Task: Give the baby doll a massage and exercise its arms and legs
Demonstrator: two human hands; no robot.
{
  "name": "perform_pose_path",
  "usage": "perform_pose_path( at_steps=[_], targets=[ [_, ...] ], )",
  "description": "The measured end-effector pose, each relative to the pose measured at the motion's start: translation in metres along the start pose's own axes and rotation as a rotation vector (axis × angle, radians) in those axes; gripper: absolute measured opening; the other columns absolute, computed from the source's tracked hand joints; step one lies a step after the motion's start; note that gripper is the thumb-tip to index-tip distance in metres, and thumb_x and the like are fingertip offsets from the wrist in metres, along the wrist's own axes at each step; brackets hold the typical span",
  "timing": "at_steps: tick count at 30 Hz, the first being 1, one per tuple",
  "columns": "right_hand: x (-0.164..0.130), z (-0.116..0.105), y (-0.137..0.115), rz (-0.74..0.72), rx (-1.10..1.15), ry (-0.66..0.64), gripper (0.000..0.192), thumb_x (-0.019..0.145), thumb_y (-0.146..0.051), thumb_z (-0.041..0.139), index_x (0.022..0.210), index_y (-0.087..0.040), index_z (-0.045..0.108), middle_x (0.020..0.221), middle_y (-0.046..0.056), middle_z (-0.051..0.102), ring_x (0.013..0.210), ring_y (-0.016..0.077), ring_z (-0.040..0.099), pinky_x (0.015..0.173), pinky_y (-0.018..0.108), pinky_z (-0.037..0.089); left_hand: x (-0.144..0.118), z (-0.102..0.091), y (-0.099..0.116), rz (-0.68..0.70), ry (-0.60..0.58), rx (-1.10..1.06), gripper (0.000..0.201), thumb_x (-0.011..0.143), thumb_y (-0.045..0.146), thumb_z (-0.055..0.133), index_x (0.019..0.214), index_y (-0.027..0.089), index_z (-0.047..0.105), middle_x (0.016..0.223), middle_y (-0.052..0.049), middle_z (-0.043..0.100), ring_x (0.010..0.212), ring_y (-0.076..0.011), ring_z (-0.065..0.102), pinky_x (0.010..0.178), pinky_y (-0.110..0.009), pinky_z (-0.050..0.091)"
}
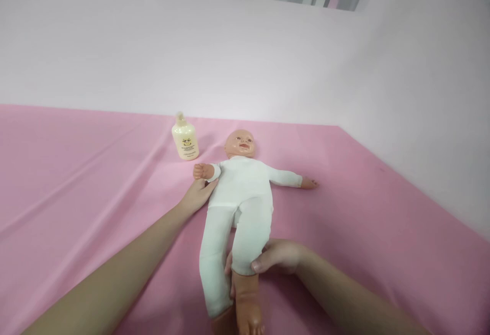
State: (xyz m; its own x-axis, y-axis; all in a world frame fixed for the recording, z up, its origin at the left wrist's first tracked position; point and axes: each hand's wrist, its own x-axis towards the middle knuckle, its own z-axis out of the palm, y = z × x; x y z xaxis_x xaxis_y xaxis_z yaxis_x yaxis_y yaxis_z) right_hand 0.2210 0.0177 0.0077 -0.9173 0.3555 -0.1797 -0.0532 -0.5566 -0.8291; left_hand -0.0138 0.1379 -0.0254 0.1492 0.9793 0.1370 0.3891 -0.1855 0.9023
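A baby doll (241, 192) in a white bodysuit lies on its back on the pink sheet (76, 171), head away from me, arms spread. My left hand (197, 195) rests against the doll's side, just under its arm. My right hand (273, 258) grips the doll's lower leg near the ankle, thumb on top and fingers beneath. A cream lotion bottle (185, 138) stands upright to the left of the doll's head.
A pale pink wall (245, 54) rises behind the sheet and along the right side. Folds run across the sheet on the left.
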Motion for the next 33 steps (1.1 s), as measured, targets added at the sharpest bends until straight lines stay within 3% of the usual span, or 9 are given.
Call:
perform_pose_path(
  at_steps=[23, 30, 33],
  targets=[
    [0.0012, 0.0003, -0.0008, 0.006, -0.032, 0.018, 0.05, 0.064, -0.045, 0.076, 0.096, -0.008, 0.066, 0.105, 0.013, 0.065, 0.112, 0.0266, 0.056, 0.103, 0.039, 0.033, -0.0003, -0.0002, -0.0014, 0.01, -0.004, 0.011, 0.034, 0.081, 0.047, 0.051, 0.073, 0.016, 0.062, 0.072, -0.007, 0.067, 0.096, -0.0309, 0.061, 0.084, -0.039, 0.048],
    [0.0, 0.004, -0.0043, 0.017, -0.033, 0.031, 0.05, 0.063, -0.045, 0.077, 0.094, -0.008, 0.066, 0.09, 0.011, 0.067, 0.114, 0.0277, 0.054, 0.106, 0.042, 0.03, -0.0013, 0.0003, 0.0018, -0.011, 0.023, -0.014, 0.033, 0.079, 0.047, 0.054, 0.075, 0.016, 0.064, 0.07, -0.006, 0.067, 0.094, -0.031, 0.062, 0.079, -0.037, 0.049],
    [-0.0002, 0.0035, -0.0041, 0.02, -0.029, 0.031, 0.049, 0.063, -0.045, 0.077, 0.094, -0.009, 0.066, 0.093, 0.01, 0.067, 0.114, 0.0271, 0.054, 0.106, 0.043, 0.03, -0.0014, 0.0005, 0.0024, -0.006, 0.032, -0.011, 0.033, 0.079, 0.048, 0.054, 0.076, 0.017, 0.064, 0.071, -0.006, 0.067, 0.095, -0.0311, 0.062, 0.079, -0.037, 0.05]
  ],
)
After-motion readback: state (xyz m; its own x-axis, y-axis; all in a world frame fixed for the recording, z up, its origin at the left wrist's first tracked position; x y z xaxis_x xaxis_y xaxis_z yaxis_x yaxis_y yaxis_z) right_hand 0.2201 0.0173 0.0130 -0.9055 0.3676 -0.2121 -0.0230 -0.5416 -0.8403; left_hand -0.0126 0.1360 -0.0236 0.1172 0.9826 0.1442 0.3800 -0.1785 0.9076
